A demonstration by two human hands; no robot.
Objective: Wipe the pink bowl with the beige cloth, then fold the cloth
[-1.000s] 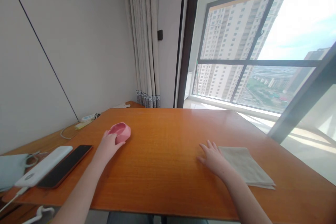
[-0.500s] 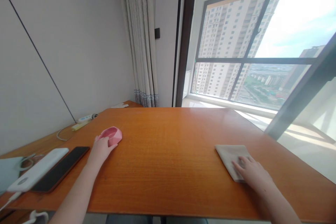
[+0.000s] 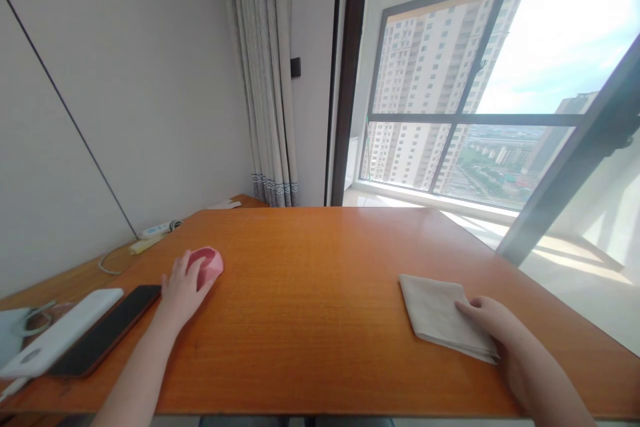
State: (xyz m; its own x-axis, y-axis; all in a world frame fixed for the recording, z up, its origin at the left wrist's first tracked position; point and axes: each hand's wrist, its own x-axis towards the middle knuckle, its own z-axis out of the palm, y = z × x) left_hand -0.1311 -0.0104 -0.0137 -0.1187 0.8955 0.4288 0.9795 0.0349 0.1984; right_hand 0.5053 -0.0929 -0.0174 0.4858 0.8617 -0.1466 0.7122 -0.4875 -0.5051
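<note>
On the left of the table, my left hand (image 3: pixel 181 292) is at a small pink faceted bowl (image 3: pixel 215 263). Its fingers are spread, with the thumb side over the near rim; whether they touch the bowl I cannot tell. To the right lies a folded beige cloth (image 3: pixel 435 313), flat on the tabletop. My right hand (image 3: pixel 493 320) pinches its right edge, thumb on top and the other fingers hidden behind and below.
A dark phone (image 3: pixel 107 328) and a white power bank (image 3: pixel 63 330) with a cable lie at the left of the wooden table (image 3: pixel 310 307). Behind them a power strip (image 3: pixel 156 231) sits by the wall. A curtain (image 3: pixel 267 80) and a window are beyond.
My left hand has spread its fingers at the pink bowl. The right hand has shifted from the top of the cloth to its right edge, and the cloth has turned slightly.
</note>
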